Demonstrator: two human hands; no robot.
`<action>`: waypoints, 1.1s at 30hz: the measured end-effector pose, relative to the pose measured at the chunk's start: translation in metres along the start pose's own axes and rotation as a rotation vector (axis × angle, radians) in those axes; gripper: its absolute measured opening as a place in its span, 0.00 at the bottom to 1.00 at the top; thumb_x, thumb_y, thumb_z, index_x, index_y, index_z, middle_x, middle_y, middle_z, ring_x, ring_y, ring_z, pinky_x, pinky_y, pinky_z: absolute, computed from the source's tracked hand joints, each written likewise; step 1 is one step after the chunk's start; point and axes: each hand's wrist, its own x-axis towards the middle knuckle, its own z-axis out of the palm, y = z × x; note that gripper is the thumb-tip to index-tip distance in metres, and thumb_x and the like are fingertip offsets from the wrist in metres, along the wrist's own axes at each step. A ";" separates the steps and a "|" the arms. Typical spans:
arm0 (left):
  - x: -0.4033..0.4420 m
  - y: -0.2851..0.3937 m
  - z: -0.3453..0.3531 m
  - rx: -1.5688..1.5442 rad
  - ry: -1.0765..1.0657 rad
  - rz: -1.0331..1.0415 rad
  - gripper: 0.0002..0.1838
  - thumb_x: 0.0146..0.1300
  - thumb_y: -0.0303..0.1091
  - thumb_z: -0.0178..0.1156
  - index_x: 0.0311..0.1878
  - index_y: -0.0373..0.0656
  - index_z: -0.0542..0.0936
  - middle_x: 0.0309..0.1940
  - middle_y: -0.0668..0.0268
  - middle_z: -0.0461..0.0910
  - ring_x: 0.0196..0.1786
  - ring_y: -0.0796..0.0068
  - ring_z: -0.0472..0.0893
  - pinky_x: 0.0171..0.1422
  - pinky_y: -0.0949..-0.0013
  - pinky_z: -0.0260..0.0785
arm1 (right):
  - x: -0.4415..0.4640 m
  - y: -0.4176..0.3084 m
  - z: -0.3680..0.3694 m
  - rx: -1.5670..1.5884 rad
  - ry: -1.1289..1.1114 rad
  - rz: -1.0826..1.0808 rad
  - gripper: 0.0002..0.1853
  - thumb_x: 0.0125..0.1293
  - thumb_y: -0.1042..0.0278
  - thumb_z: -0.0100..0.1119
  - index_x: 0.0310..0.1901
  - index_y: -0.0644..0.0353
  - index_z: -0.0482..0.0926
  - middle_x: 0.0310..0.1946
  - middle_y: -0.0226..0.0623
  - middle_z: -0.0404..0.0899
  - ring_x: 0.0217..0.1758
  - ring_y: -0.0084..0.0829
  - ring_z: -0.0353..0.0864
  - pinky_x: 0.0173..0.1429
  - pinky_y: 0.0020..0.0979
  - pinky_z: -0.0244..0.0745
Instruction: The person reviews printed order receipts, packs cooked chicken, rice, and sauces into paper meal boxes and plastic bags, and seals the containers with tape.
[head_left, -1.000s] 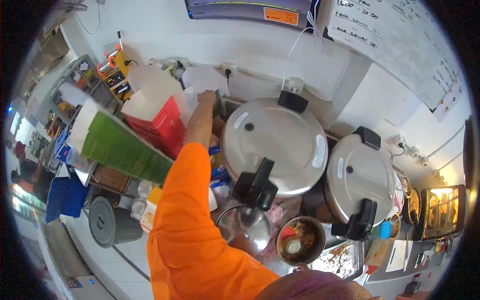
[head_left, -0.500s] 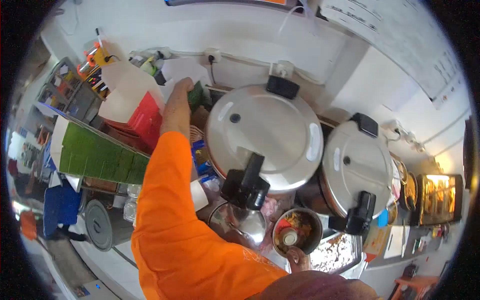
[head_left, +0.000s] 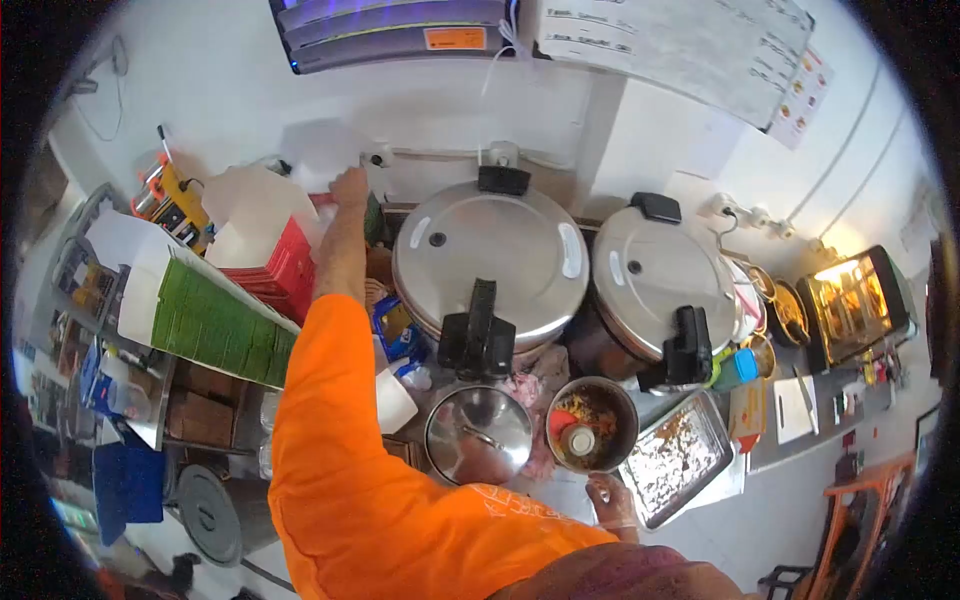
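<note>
My left hand is at the end of the outstretched orange sleeve, with its fingers curled at the edge of a pale sheet near the wall. What it grips, if anything, is too small to tell. Just right of it stands a green item. My right hand is low in the view, fingers bent, just below a metal pot with food, something red and a small round container inside. Whether this hand holds anything cannot be made out. A shiny round lid lies left of the pot.
Two large lidded cookers stand behind the pot. Stacks of red cartons and green cartons are at the left. A foil-lined tray is right of my right hand. A lit display case stands farther right.
The camera view has shifted. My left hand stays near the wall beside the green item. My right hand, barely visible at first, then at the pot's rim, now shows just below the pot.
</note>
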 end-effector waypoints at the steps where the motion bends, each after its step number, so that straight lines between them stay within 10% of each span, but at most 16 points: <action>1: 0.001 0.003 -0.004 0.001 0.040 -0.013 0.12 0.68 0.35 0.51 0.48 0.49 0.82 0.45 0.58 0.83 0.49 0.54 0.84 0.46 0.50 0.78 | -0.006 0.005 0.001 -0.015 0.009 -0.009 0.13 0.62 0.63 0.64 0.46 0.58 0.82 0.40 0.46 0.85 0.44 0.44 0.85 0.48 0.39 0.78; 9: -0.121 0.092 -0.246 -0.138 0.235 0.319 0.10 0.66 0.32 0.51 0.43 0.43 0.81 0.39 0.55 0.84 0.44 0.50 0.85 0.46 0.47 0.76 | -0.041 -0.045 -0.007 0.049 0.259 -0.185 0.10 0.63 0.68 0.66 0.44 0.61 0.83 0.41 0.45 0.85 0.45 0.44 0.84 0.52 0.38 0.78; 10: -0.168 0.105 -0.286 -0.217 0.248 0.447 0.10 0.65 0.32 0.51 0.44 0.42 0.80 0.39 0.55 0.84 0.43 0.49 0.85 0.45 0.48 0.76 | -0.042 -0.071 -0.013 0.088 0.238 -0.249 0.15 0.67 0.68 0.62 0.52 0.66 0.79 0.45 0.43 0.83 0.46 0.31 0.82 0.51 0.34 0.77; 13: -0.323 0.128 -0.371 -0.295 0.034 0.921 0.11 0.65 0.33 0.51 0.46 0.42 0.79 0.36 0.54 0.84 0.40 0.48 0.84 0.44 0.49 0.76 | -0.046 -0.111 0.009 0.728 0.188 -0.430 0.31 0.73 0.64 0.55 0.74 0.57 0.57 0.67 0.42 0.69 0.70 0.39 0.68 0.71 0.37 0.64; 15: -0.420 0.134 -0.361 -0.255 -0.171 1.366 0.11 0.62 0.32 0.53 0.46 0.43 0.79 0.34 0.52 0.83 0.35 0.48 0.84 0.37 0.49 0.76 | -0.063 -0.151 0.031 1.180 0.236 -0.378 0.30 0.73 0.62 0.53 0.73 0.56 0.58 0.65 0.42 0.70 0.69 0.40 0.69 0.72 0.37 0.62; 19: -0.580 0.148 -0.309 -0.253 -0.327 1.783 0.12 0.58 0.35 0.60 0.40 0.36 0.79 0.34 0.57 0.82 0.37 0.55 0.85 0.40 0.56 0.78 | -0.111 -0.119 0.070 0.954 0.530 0.249 0.26 0.71 0.57 0.53 0.68 0.56 0.66 0.60 0.39 0.73 0.60 0.36 0.74 0.66 0.36 0.68; 22: -0.608 0.141 -0.324 -0.849 -0.159 1.799 0.22 0.56 0.39 0.65 0.50 0.34 0.78 0.44 0.52 0.81 0.50 0.55 0.82 0.55 0.55 0.74 | -0.137 -0.063 0.061 1.380 0.618 0.431 0.24 0.70 0.56 0.50 0.63 0.58 0.74 0.55 0.38 0.76 0.56 0.34 0.76 0.64 0.34 0.70; 25: -0.584 0.157 -0.351 -0.924 -0.395 1.716 0.32 0.54 0.44 0.69 0.60 0.36 0.74 0.53 0.49 0.77 0.60 0.54 0.75 0.66 0.55 0.66 | -0.159 0.073 0.054 0.719 0.463 0.479 0.22 0.71 0.53 0.46 0.55 0.59 0.80 0.53 0.39 0.81 0.56 0.33 0.78 0.63 0.34 0.71; 29: -0.520 0.237 -0.319 -1.026 -0.152 1.312 0.32 0.61 0.47 0.66 0.63 0.37 0.71 0.58 0.49 0.74 0.63 0.50 0.72 0.68 0.55 0.64 | -0.079 0.243 0.096 0.341 0.308 0.330 0.25 0.70 0.50 0.51 0.56 0.62 0.79 0.55 0.46 0.81 0.58 0.41 0.79 0.63 0.36 0.72; 33: -0.456 0.329 -0.254 -1.038 -0.194 0.844 0.41 0.66 0.54 0.59 0.70 0.32 0.61 0.62 0.47 0.73 0.64 0.44 0.72 0.69 0.55 0.62 | -0.020 0.229 0.095 -0.015 0.403 0.301 0.34 0.65 0.39 0.56 0.55 0.66 0.79 0.54 0.56 0.79 0.59 0.51 0.78 0.62 0.44 0.69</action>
